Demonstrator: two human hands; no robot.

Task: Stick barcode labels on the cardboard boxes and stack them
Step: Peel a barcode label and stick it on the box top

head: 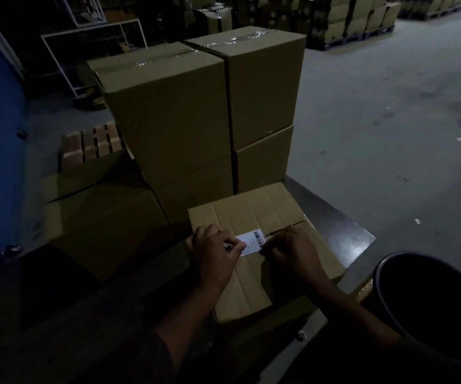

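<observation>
Pinching the barcode label (251, 243) between my left hand (215, 252) and right hand (290, 249), I am holding it taut over the cardboard box (254, 217) so it lies flat.

— How many sealed cardboard boxes are stacked up ahead?
— Four: two upper boxes (168, 106) (262, 84) sitting on two lower boxes (196, 195) (262, 162).
— On the worktop (343, 231)?
— One cardboard box (254, 214), one barcode label (253, 241), two hands (214, 252) (290, 250).
— Anything else?
— One dark bucket (429, 309).

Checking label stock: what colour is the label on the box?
White with black barcode stripes, label, seen in the head view.
</observation>
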